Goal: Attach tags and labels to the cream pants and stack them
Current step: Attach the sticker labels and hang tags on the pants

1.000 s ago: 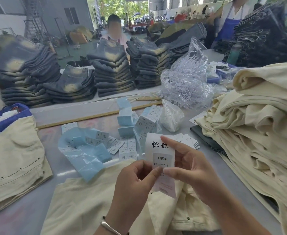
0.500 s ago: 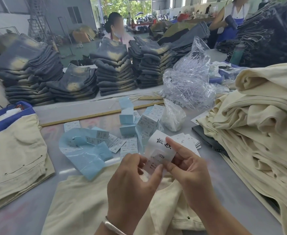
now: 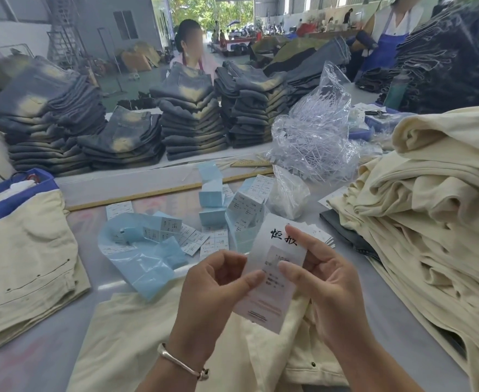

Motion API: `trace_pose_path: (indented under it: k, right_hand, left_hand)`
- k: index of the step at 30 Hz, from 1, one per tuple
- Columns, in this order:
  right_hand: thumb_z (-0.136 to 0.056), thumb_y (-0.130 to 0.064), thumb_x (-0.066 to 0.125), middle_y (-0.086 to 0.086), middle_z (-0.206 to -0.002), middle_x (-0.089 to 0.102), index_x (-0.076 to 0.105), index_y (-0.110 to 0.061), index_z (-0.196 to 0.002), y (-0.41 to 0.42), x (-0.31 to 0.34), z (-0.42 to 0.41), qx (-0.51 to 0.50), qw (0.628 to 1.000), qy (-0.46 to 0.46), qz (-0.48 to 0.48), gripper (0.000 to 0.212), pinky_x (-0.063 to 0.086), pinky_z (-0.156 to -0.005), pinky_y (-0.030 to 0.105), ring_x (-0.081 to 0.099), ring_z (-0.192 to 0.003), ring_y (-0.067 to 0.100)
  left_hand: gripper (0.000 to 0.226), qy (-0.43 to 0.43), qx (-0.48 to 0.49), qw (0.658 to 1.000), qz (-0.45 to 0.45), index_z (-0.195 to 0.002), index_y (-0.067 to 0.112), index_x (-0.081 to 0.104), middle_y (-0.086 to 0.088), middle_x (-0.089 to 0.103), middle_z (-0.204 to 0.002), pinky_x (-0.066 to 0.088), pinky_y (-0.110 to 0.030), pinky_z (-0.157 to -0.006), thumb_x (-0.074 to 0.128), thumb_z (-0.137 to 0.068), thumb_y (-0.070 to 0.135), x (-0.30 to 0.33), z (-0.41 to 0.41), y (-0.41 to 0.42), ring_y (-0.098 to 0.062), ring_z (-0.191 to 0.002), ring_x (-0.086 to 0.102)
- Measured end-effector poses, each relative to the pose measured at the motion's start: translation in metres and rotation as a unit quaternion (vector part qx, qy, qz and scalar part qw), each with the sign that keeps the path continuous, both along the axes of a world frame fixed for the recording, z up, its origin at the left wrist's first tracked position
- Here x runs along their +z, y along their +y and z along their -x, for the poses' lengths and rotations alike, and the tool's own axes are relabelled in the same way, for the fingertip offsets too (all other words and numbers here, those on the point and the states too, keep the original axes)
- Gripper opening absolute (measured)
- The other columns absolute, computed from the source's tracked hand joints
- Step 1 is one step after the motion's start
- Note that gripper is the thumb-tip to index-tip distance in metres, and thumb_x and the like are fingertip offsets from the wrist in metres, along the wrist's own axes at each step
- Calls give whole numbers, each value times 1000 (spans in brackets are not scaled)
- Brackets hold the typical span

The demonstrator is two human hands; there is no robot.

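Tag turned upright between both hands

Since half a second ago the white paper hang tag with black brush characters (image 3: pixel 275 274) has swung from a tilt to nearly upright and now faces the camera, its printed sticker visible at mid-height. Both hands sit a little lower and closer to the viewer than before, and the left thumb has slid off the tag's face to its left edge.

At 6 o'clock the left hand (image 3: pixel 213 290), a silver bangle (image 3: pixel 180 360) on its wrist, pinches that left edge between curled thumb and forefinger. Just to its right, the right hand (image 3: pixel 326 281) pinches the tag too: thumb pressed across the sticker, forefinger reaching up beside the black characters.

Directly under the hands lies the cream pair of pants (image 3: pixel 136 340) being worked on, flat on the grey table (image 3: pixel 29 357). A tall heap of cream pants (image 3: pixel 431 222) fills 3 o'clock, and a folded cream pair (image 3: pixel 26 256) rests at 9 o'clock.

At 10 o'clock a blue plastic bin (image 3: pixel 12 203) holds white material and something red; what exactly, I cannot tell. At 1 o'clock a clear plastic bag (image 3: pixel 317 128) is stuffed with white plastic fasteners, and a smaller clear bag (image 3: pixel 288 193) sits just before it. Pale blue sticker sheets and small white size labels (image 3: pixel 159 241) are scattered at 12 o'clock. Stacks of folded blue-grey jeans (image 3: pixel 193 120) line the far edge.
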State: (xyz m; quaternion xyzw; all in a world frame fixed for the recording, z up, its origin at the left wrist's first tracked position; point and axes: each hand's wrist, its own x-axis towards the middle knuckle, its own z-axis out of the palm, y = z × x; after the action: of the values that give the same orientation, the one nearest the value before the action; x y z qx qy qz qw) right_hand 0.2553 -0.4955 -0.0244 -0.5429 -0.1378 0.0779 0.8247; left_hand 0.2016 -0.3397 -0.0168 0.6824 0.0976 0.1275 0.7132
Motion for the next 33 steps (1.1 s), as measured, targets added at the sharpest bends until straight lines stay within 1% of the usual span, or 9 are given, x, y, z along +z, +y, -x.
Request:
trace_pose_path:
  k: [5,9,13,20,23,26,28,30,33]
  right_hand:
    - [-58,5,76,10,-107,71,57,-38,-130,8,4,-1,-19,1000,-1,-24,86,59,-71,42,69,-85,26]
    - [-55,-2,80,15,-91,73,42,-55,-135,6,6,-3,-6,1000,11,-11,103,58,-60,40,68,-71,25]
    - [-55,-9,82,1,-90,74,37,-49,-141,-2,4,-19,-23,998,53,7,104,58,-62,35,68,-76,20]
    - [-55,-9,81,19,-96,73,14,-39,-150,-25,-12,-38,54,985,163,25,121,57,-62,34,72,-79,28]
    - [-62,7,75,22,-92,72,24,-43,-144,-31,-27,-43,56,984,167,40,109,57,-60,31,72,-79,30]
    - [-74,15,70,9,-62,65,34,-32,-142,-34,-46,-55,57,982,132,124,90,51,-57,20,64,-61,14]
    - [-81,5,70,-1,-53,55,37,-34,-138,-37,-57,-67,63,974,108,187,77,43,-55,17,52,-52,9]
    - [-85,-8,70,4,-54,48,43,-34,-133,-38,-65,-84,56,962,99,247,61,41,-54,22,47,-52,13]
    - [-89,-17,67,5,-66,62,56,-23,-122,-36,-75,-127,-10,933,51,355,35,47,-55,25,56,-54,13]
  left_hand:
    - [27,33,-118,992,33,-90,5,74,-19,74,-93,55,-28,-74,84,-66,13,-4,4,-13,-25,-84,71]
    - [22,47,-149,987,36,-90,7,77,-16,75,-91,55,-28,-70,78,-70,15,-13,5,-22,-22,-81,72]
    - [24,33,-155,986,59,-99,5,74,-18,73,-95,54,-28,-72,75,-76,13,-19,1,-25,-21,-83,68]
    - [29,62,-101,987,107,-97,10,77,-20,73,-97,55,-32,-70,79,-69,18,-40,-18,-43,-25,-85,70]
    - [28,87,-104,986,95,-96,18,78,-14,75,-95,56,-31,-74,78,-69,19,-50,-27,-54,-23,-88,72]
    - [28,92,-80,990,75,-98,24,78,-8,76,-96,54,-22,-74,77,-70,20,-59,-40,-63,-17,-93,72]
    - [23,114,-42,987,103,-92,18,80,-12,76,-94,54,-21,-70,81,-69,15,-66,-50,-66,-19,-89,73]
    - [13,141,-17,984,112,-84,16,81,-13,76,-88,54,-19,-65,83,-71,17,-71,-57,-68,-18,-81,74]
    - [14,185,36,976,112,-75,18,80,-10,76,-78,51,-17,-53,69,-83,21,-76,-71,-64,-15,-67,73]
